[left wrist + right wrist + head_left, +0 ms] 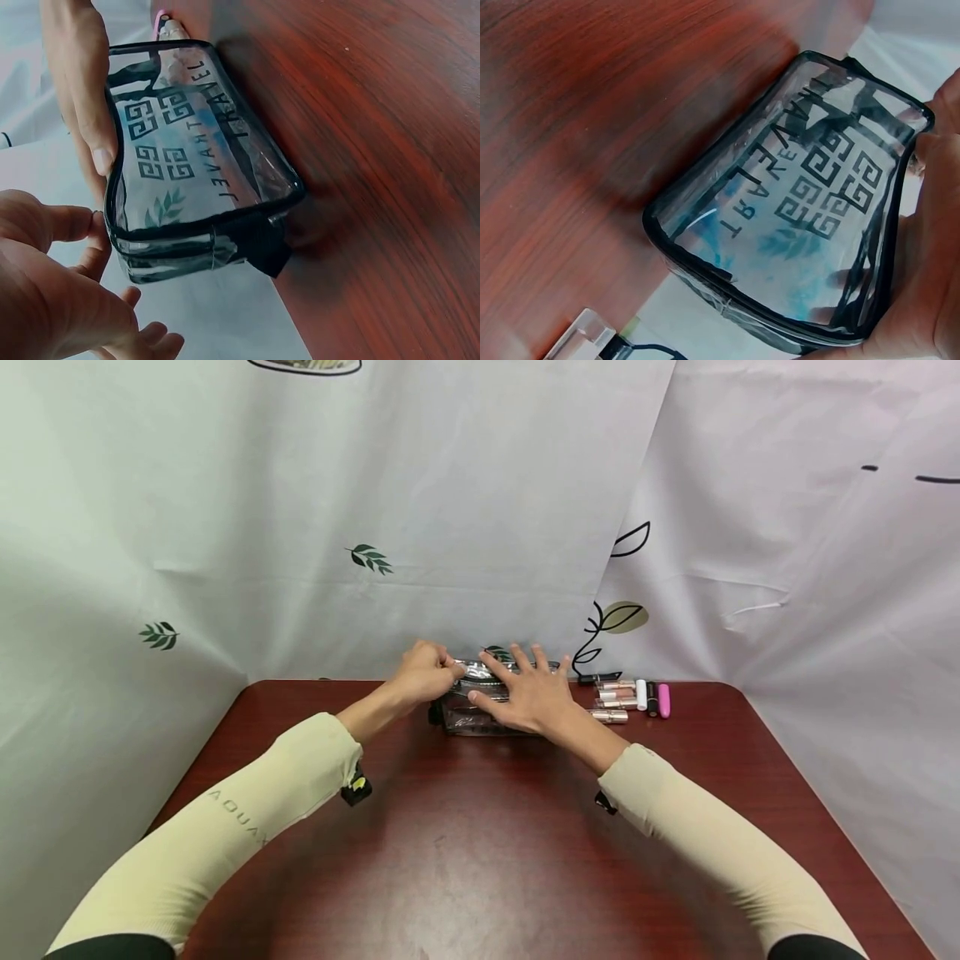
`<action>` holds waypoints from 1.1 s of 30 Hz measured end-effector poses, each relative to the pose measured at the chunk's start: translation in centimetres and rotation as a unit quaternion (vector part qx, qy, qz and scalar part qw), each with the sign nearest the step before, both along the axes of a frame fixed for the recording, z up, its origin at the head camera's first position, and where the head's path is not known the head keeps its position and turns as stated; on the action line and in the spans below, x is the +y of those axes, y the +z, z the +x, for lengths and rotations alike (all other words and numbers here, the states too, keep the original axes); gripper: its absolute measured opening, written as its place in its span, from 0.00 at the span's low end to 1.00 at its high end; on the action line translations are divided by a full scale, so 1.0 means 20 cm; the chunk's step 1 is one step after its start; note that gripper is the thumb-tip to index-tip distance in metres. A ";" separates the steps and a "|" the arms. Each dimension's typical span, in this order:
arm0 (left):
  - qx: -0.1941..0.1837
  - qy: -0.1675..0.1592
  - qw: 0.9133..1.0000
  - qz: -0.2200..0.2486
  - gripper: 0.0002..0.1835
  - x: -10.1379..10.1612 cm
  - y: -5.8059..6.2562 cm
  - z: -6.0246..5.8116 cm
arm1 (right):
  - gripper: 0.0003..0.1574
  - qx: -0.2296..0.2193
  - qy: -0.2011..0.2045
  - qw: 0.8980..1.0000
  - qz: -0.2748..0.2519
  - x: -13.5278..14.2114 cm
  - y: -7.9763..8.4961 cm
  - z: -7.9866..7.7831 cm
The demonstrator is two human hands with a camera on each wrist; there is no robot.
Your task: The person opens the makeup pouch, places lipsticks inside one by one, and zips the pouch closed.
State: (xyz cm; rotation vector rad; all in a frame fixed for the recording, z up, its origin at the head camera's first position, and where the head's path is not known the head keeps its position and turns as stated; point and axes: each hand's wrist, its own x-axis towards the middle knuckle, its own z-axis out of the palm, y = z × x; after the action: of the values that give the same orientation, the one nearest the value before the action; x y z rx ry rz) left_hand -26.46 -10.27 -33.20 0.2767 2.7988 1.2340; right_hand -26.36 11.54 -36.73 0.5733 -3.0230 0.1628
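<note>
A clear toiletry bag (468,724) with black piping stands near the far edge of the table. Its side carries black lettering and a square key pattern, plain in the left wrist view on the bag (161,142). My left hand (427,672) is at the bag's upper left end, thumb and forefinger pinched together at its top edge; the exact bit between them is too small to make out. Over the top of the bag my right hand (536,695) rests with fingers spread and straight. Inside the bag (772,202), nothing distinct shows.
Right of the bag lie several small cosmetic tubes (617,693), with a white tube (641,695), a black tube (652,700) and a pink tube (664,702). A printed white cloth (450,527) hangs behind the dark red table (480,843).
</note>
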 end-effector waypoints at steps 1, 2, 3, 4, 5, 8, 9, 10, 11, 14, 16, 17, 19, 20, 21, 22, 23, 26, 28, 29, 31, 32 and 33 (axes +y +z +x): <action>0.005 0.003 1.000 -0.011 0.19 0.01 0.00 0.00 | 0.55 0.001 0.000 1.000 0.000 0.00 0.00 0.00; 0.008 0.004 1.000 -0.022 0.19 0.02 -0.01 0.00 | 0.55 0.002 0.000 1.000 0.000 0.00 0.00 0.00; 0.010 0.006 0.999 -0.032 0.19 0.03 -0.01 -0.01 | 0.56 0.002 -0.001 1.000 0.000 0.00 0.00 0.00; 0.010 0.010 0.999 -0.039 0.18 0.04 -0.02 0.00 | 0.56 0.003 -0.001 1.000 0.001 0.00 0.00 0.00; 0.010 0.013 0.999 -0.045 0.18 0.05 -0.02 -0.01 | 0.56 0.003 -0.001 1.000 0.002 0.00 0.00 0.00; 0.002 0.012 0.999 -0.049 0.17 0.08 -0.02 -0.01 | 0.56 0.004 -0.003 1.000 0.003 0.00 0.00 0.00; -0.001 0.009 0.999 -0.048 0.17 0.09 -0.02 -0.01 | 0.56 0.004 -0.004 1.000 0.003 0.00 0.00 0.00; -0.003 0.005 0.999 -0.046 0.17 0.10 -0.02 -0.01 | 0.56 0.004 -0.004 1.000 0.003 0.00 0.00 0.00; -0.004 0.000 0.999 -0.047 0.17 0.11 -0.02 -0.01 | 0.56 0.004 -0.005 1.000 0.001 0.00 0.00 0.00; -0.003 -0.012 0.999 -0.050 0.17 0.14 -0.02 0.00 | 0.56 0.001 -0.006 1.000 0.000 0.01 0.00 0.00; -0.004 -0.016 0.999 -0.049 0.17 0.15 -0.03 0.00 | 0.56 -0.004 -0.007 1.000 -0.002 0.01 0.01 0.00; -0.005 -0.016 0.999 -0.049 0.17 0.15 -0.03 0.00 | 0.56 -0.007 -0.007 1.000 -0.004 0.01 0.01 0.00; -0.009 -0.014 0.999 -0.048 0.18 0.15 -0.04 0.00 | 0.57 -0.014 -0.007 1.000 -0.009 0.01 0.01 0.00; -0.010 -0.012 0.999 -0.047 0.17 0.15 -0.04 0.00 | 0.58 -0.018 -0.006 1.000 -0.014 0.02 0.02 0.00; -0.011 -0.010 0.999 -0.049 0.17 0.15 -0.05 0.00 | 0.59 -0.022 -0.004 1.000 -0.020 0.02 0.02 0.00; -0.012 -0.007 0.999 -0.051 0.17 0.15 -0.05 0.00 | 0.60 -0.025 -0.001 0.999 -0.027 0.03 0.03 0.00; -0.012 -0.006 0.998 -0.053 0.17 0.15 -0.05 0.00 | 0.60 -0.026 0.002 0.999 -0.033 0.04 0.03 0.00; -0.015 -0.004 0.998 -0.057 0.16 0.15 -0.04 0.00 | 0.62 -0.030 0.010 0.998 -0.055 0.10 0.03 -0.01; -0.016 -0.005 0.998 -0.063 0.16 0.15 -0.04 0.00 | 0.63 -0.037 0.009 0.997 -0.069 0.14 0.02 -0.01; -0.018 -0.004 0.998 -0.065 0.16 0.15 -0.04 0.00 | 0.63 -0.042 0.007 0.996 -0.074 0.16 0.02 -0.01; -0.017 -0.002 0.998 -0.068 0.16 0.15 -0.04 0.00 | 0.63 -0.054 0.004 0.994 -0.091 0.19 0.00 -0.01; -0.016 0.000 0.997 -0.069 0.16 0.15 -0.04 0.00 | 0.63 -0.059 0.003 0.993 -0.098 0.21 0.00 0.00; -0.015 0.000 0.997 -0.070 0.16 0.16 -0.04 0.00 | 0.63 -0.062 0.003 0.992 -0.105 0.22 -0.01 0.00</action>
State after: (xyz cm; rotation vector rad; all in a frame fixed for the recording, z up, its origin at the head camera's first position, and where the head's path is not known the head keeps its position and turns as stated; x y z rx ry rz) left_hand -26.52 -7.15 -33.94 0.2459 2.8423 1.0256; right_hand -26.44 15.84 -36.86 0.5730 -3.0672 0.5297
